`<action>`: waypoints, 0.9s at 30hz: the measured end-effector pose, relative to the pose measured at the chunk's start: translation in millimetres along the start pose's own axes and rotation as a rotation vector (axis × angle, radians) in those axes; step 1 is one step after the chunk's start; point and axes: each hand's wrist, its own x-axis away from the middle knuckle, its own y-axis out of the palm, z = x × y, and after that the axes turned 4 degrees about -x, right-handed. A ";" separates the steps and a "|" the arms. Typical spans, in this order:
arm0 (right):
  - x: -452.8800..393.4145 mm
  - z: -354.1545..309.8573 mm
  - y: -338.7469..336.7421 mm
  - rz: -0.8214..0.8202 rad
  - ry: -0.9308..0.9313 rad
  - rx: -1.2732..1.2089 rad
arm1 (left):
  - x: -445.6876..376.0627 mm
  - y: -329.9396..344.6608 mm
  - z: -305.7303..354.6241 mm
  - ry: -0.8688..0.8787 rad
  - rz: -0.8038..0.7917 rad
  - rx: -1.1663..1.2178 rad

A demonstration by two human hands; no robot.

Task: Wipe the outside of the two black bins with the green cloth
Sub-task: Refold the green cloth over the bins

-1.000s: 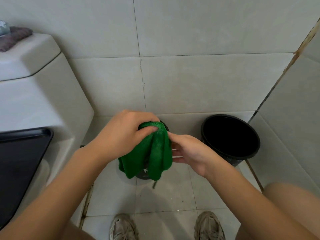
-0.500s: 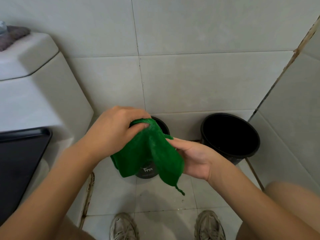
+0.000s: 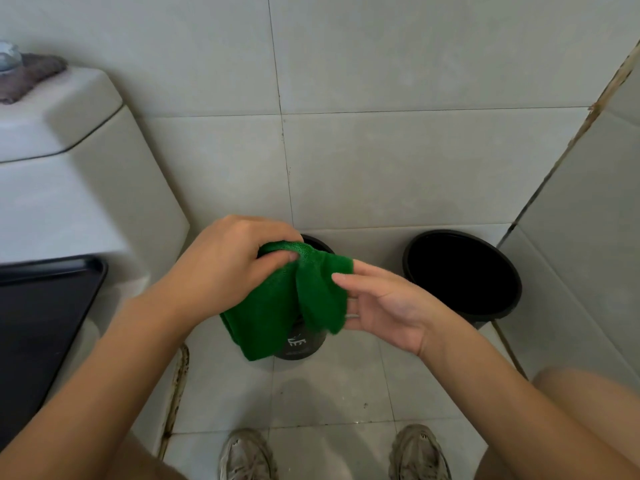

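The left hand (image 3: 228, 268) has its fingers and thumb curled round the top of the green cloth (image 3: 287, 306), gripping it above the smaller black bin (image 3: 301, 344), which the hanging cloth mostly hides. The right hand (image 3: 384, 306) is spread, straight fingers touching the cloth's right fold. The larger black bin (image 3: 464, 275) stands on the floor to the right, by the wall corner.

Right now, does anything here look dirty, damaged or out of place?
Yes. The floor grout beside the toilet is dark and stained, and the wall corner joint looks brown and crumbly. Both bins stand upright; nothing is spilled.
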 end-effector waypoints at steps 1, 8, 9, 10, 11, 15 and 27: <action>-0.3 3.5 1.3 -0.015 0.048 0.030 | 0.3 -0.2 -0.1 -0.005 -0.002 -0.009; -7.0 14.8 6.8 -0.018 0.006 -0.112 | 2.5 0.4 -0.4 -0.012 -0.046 -0.054; -8.2 13.1 6.4 0.026 -0.040 -0.126 | 2.2 0.3 -0.3 -0.015 -0.053 -0.053; -9.1 11.3 5.3 0.073 -0.076 -0.137 | 1.9 -0.2 -0.8 -0.026 -0.057 -0.044; -9.4 9.6 3.4 0.122 -0.097 -0.135 | 1.6 -0.9 -1.7 -0.040 -0.057 -0.034; -4.2 -0.3 -1.7 0.273 -0.147 0.043 | 2.3 -5.5 -7.3 -0.072 -0.051 -0.082; 18.8 -30.2 -4.8 0.386 -0.407 0.757 | -5.9 -4.2 -6.6 -0.228 -0.329 -0.287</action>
